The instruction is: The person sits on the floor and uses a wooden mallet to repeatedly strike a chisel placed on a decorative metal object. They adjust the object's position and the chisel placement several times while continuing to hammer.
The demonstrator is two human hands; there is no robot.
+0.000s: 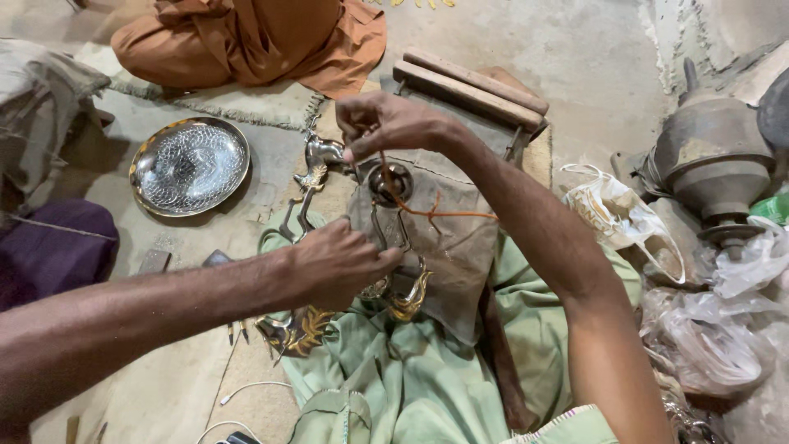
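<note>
A dusty concrete floor (592,57) is carrying everything here. A round embossed metal tray (189,164) is lying flat on it at the left, beside a frayed mat (246,103) on which a person in orange cloth is sitting. Two wooden bars (468,86) are resting side by side at the top. At the right, a dull metal vessel (711,160) is standing near crumpled plastic bags (707,329). White cables (246,390) are trailing along the bottom edge.
</note>
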